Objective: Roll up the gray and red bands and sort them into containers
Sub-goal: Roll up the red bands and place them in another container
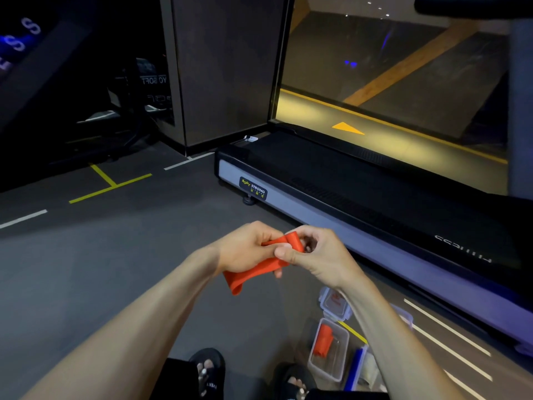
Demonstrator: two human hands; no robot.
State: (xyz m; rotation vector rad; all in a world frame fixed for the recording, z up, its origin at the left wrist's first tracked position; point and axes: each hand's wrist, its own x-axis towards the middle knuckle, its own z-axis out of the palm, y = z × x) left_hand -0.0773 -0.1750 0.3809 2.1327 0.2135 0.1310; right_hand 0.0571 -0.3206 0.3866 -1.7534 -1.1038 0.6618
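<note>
Both hands hold one red band (253,274) in front of me, above the dark floor. My left hand (248,249) grips its loose length, which hangs down in a loop below the fingers. My right hand (314,255) pinches the partly rolled end (295,241) between thumb and fingers. On the floor at lower right stands a clear container (343,359) with a rolled red band (324,340) in it. Another clear container (326,298), farther off, has something red inside and is partly hidden by my right forearm. No gray band is in view.
A treadmill (360,194) runs along the right side, close to the containers. A blue-edged lid or box (356,368) lies by the near container. My sandalled feet (207,370) are at the bottom. Yellow and white floor lines (109,183) mark the floor at left.
</note>
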